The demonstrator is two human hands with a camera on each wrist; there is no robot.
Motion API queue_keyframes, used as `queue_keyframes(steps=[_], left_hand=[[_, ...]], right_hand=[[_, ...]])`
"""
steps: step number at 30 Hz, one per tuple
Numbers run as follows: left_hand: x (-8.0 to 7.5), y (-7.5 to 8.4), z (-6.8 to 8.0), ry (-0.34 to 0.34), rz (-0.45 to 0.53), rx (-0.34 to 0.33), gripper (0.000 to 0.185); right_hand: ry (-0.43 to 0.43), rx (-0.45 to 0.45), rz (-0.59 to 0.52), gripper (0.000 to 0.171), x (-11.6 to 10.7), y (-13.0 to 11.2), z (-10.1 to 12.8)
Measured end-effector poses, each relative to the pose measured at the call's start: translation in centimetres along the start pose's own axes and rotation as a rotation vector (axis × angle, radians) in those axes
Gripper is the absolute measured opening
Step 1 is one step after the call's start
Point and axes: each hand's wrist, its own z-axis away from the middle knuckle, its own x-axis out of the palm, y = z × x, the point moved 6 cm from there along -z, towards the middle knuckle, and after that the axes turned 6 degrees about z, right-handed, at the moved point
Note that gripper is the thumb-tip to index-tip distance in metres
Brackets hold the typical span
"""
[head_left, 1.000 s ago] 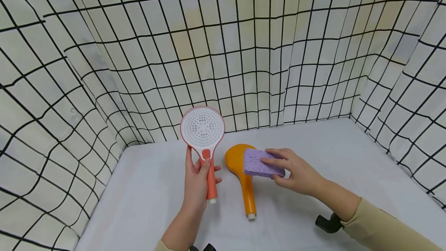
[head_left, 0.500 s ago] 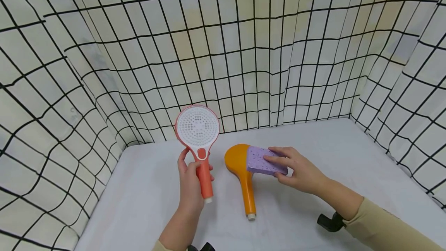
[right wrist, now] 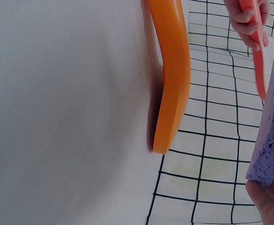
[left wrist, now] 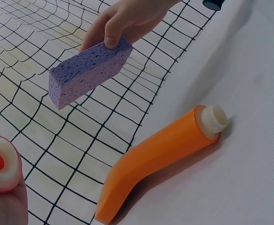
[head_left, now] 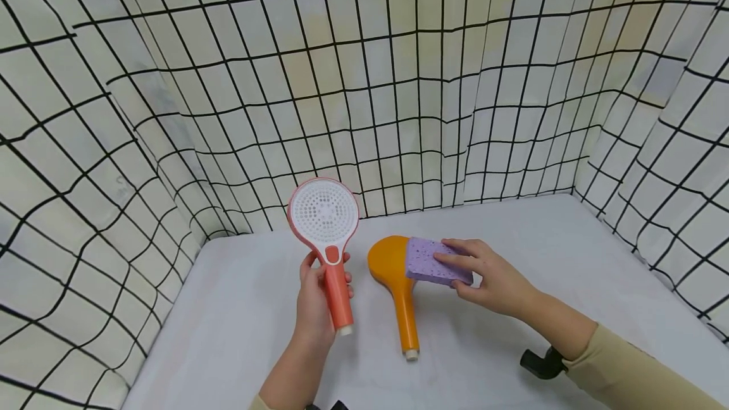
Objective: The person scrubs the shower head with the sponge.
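Note:
My left hand [head_left: 315,302] grips the handle of a coral-red shower head [head_left: 337,290], its white perforated face turned toward the head camera. Only the white threaded end of that handle shows at the left edge of the left wrist view. A purple sponge [head_left: 435,260] is pinched between the thumb and fingers of my right hand [head_left: 495,280], held up above the white surface. Beneath and left of the sponge lies an orange shower head [head_left: 393,264], face down, its handle [left wrist: 165,145] pointing toward me. In the head view the sponge overlaps the right side of its head.
A white cloth-covered table [head_left: 239,334] spreads under the hands. White walls with a black grid [head_left: 376,93] enclose it at the back and both sides. A black wrist mount [head_left: 541,364] sits at the right wrist.
The coral-red shower head has shifted slightly left and tilted to the left in my left hand. My right hand has drifted a little to the right with the sponge. The orange shower head stays put.

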Motion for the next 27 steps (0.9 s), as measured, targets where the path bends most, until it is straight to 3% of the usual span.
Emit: queue_keyframes(steps=[4,6,10,15,18,22,27], left_hand=[[0.8,0.2,0.3,-0.116,0.08,0.029,0.053],[0.8,0.3,0.4,-0.13,0.069,0.046,0.054],[-0.1,0.5,0.2,-0.029,-0.038,0.087,0.061],[-1.0,0.2,-0.3,0.08,-0.15,0.051,0.072],[-1.2,0.0,-0.3,0.106,-0.224,0.022,0.074],[-1.5,0.5,-0.1,0.123,-0.311,0.04,0.073],[-1.2,1.0,0.4,0.062,-0.334,0.08,0.052]], right_hand=[[-0.005,0.002,-0.004,0.056,0.0,0.0,0.1],[-0.005,0.003,-0.008,0.056,0.0,0.0,0.1],[-0.002,0.001,-0.005,0.056,-0.1,0.0,0.1],[0.008,-0.005,-0.003,0.056,-0.2,0.1,0.1],[0.011,-0.006,-0.007,0.056,-0.2,0.2,0.2],[0.006,0.0,-0.001,0.056,-0.1,0.4,0.3],[0.01,0.008,0.021,0.057,-0.3,0.6,0.5]])
